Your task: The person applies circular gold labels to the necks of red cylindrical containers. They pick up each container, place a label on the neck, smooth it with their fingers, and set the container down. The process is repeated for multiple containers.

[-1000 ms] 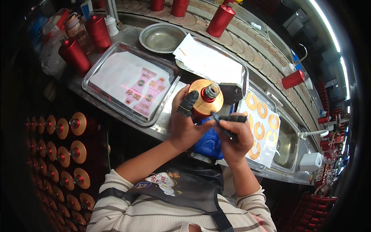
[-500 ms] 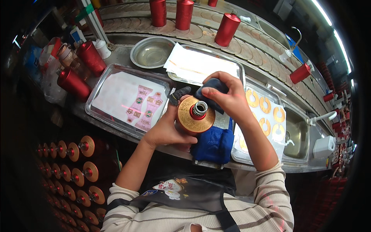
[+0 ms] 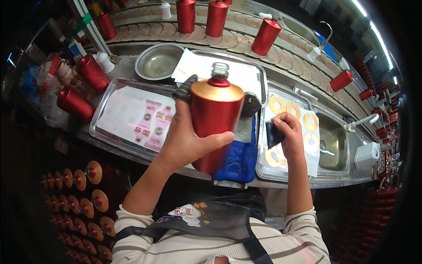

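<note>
My left hand [image 3: 182,136] is wrapped round a red bottle [image 3: 216,110] with a gold shoulder and a clear glass neck, raised and nearly upright before me. A black cover [image 3: 186,87] sits on one of that hand's fingers. Between the thumb and fingers of my right hand [image 3: 291,132] is a small dark blue cloth [image 3: 275,135], held apart from the bottle above a tray with gold C-shaped labels [image 3: 311,122]. A folded bright blue cloth [image 3: 237,163] lies on a stand at the counter's front edge, partly behind the bottle.
Pink labels [image 3: 154,123] lie on white paper in a metal tray [image 3: 115,140] at left. Behind are a metal bowl [image 3: 159,61] and a conveyor [image 3: 281,60] carrying red bottles [image 3: 267,37]. A sink [image 3: 335,145] is at right; stacked bottles [image 3: 94,172] stand lower left.
The bottle has tipped from neck-toward-me to nearly upright, showing its red side. My right hand has moved right, away from the bottle's shoulder, with the dark cloth in it.
</note>
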Motion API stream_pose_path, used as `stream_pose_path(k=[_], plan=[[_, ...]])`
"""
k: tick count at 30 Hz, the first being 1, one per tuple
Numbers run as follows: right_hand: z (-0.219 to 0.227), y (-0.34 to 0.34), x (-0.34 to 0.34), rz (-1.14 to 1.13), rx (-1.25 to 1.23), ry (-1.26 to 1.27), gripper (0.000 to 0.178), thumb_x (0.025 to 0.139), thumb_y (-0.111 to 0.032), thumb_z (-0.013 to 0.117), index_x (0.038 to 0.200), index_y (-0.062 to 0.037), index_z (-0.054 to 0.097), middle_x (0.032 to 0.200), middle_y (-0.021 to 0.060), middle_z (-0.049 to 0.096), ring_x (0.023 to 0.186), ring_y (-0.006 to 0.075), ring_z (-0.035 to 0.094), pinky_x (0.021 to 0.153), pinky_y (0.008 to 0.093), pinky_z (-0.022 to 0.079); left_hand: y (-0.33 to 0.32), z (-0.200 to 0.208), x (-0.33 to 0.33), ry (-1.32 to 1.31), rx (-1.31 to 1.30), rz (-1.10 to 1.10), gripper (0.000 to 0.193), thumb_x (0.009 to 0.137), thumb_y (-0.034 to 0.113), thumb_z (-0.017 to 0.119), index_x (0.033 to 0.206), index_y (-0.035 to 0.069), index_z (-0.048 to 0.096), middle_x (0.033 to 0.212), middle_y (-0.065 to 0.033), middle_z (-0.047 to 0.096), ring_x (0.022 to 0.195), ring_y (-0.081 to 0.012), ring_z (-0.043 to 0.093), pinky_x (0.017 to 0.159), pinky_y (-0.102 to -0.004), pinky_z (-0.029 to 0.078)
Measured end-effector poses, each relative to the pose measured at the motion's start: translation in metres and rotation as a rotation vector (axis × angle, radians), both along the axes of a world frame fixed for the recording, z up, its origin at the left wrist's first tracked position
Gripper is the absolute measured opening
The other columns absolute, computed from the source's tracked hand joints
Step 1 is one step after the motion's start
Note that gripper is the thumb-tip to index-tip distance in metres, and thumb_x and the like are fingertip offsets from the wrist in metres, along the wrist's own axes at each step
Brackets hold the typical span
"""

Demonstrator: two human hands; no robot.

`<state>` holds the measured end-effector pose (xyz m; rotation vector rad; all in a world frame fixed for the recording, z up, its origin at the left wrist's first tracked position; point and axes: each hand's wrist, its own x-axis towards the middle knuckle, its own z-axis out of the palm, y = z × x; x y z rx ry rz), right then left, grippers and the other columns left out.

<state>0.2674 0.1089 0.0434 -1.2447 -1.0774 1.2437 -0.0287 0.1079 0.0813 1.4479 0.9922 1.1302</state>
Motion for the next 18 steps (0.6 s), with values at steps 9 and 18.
stream_pose_path(k=[9, 18], plan=[[0.004, -0.081, -0.015, 0.186, -0.225, -0.283, 0.041, 0.088, -0.010, 0.072, 0.127, -0.0003, 0.061, 0.084, -0.0009, 0.062, 0.064, 0.0012, 0.050, 0.056, 0.0176, 0.039, 0.001, -0.055, 0.070, 0.164, -0.335, -0.165, 0.093, 0.080, 0.047, 0.077, 0.126, -0.015, 0.024, 0.110, -0.0301, 0.063, 0.100, -0.0330, 0.068, 0.086, -0.0359, 0.055], [-0.031, -0.075, -0.021, 0.204, -0.158, -0.216, 0.054, 0.089, -0.011, 0.072, 0.138, 0.0015, 0.053, 0.098, 0.0033, 0.064, 0.062, 0.0021, 0.053, 0.053, 0.0173, 0.040, 0.012, -0.049, 0.077, 0.355, -0.293, -0.062, 0.104, 0.077, 0.050, 0.079, 0.138, -0.012, 0.022, 0.120, -0.0295, 0.059, 0.110, -0.0381, 0.064, 0.094, -0.0401, 0.051]])
